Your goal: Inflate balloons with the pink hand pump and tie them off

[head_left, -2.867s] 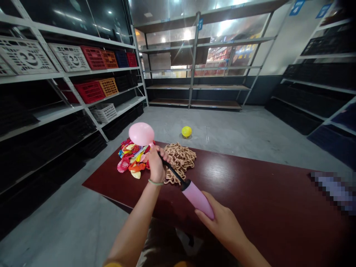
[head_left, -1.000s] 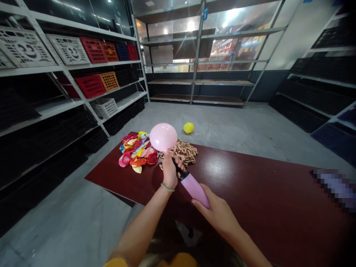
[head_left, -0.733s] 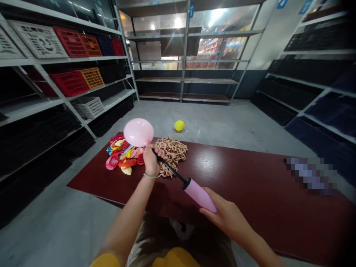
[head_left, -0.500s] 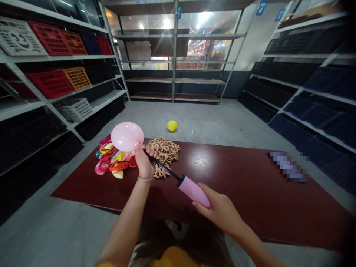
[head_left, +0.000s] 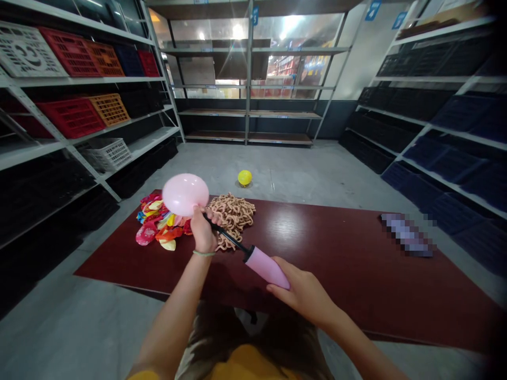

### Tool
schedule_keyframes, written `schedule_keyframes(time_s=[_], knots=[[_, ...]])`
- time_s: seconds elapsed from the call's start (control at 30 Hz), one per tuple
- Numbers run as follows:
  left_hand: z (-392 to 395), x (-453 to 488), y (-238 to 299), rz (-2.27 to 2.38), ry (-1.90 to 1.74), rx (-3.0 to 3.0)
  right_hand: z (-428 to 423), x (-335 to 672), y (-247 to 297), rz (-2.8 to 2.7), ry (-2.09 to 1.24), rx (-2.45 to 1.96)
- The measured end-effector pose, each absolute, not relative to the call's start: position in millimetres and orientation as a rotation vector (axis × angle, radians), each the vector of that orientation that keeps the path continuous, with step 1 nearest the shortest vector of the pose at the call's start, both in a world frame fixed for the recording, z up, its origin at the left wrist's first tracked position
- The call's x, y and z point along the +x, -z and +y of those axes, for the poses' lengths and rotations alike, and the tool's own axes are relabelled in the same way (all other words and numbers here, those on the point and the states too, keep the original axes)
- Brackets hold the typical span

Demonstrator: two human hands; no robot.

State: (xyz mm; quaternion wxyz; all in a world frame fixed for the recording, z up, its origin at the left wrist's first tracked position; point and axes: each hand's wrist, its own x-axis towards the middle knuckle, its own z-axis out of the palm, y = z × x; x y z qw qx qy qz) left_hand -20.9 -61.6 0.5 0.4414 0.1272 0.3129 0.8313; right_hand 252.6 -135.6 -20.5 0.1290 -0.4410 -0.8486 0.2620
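My left hand [head_left: 204, 229] is closed around the neck of an inflated pink balloon [head_left: 185, 194] and the nozzle end of a hand balloon pump. The balloon bulges up and left from my thumb. The pump's black rod [head_left: 229, 238] runs down right into its pink barrel [head_left: 266, 267]. My right hand [head_left: 303, 290] grips the barrel's rear end. Uninflated balloons [head_left: 160, 224] in several colours lie heaped on the table below the pink one. Beside them, just beyond my left hand, is a pile of tan, curled, string-like pieces [head_left: 233, 214].
The dark red table [head_left: 336, 253] spreads before me, with a blurred-out flat item [head_left: 407, 235] at its right. A small yellow balloon [head_left: 244, 178] rests on the floor behind. Shelves with crates [head_left: 71, 119] stand left, dark bins [head_left: 447, 163] right, and a metal rack [head_left: 249, 113] at the back.
The pump barrel and my right hand have moved left, closer to my left hand, so less of the black rod shows. The pink balloon has shifted slightly right.
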Motion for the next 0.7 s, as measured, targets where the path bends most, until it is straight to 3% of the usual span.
schedule_keyframes(time_s=[0.23, 0.7], knots=[[-58, -58, -13, 0.697, -2.155, 0.293, -136, 255, 13, -2.493, -0.639, -1.284], [-70, 3, 5, 0.556, -1.970, 0.372, -113, 187, 14, -2.379, -0.654, -1.332]])
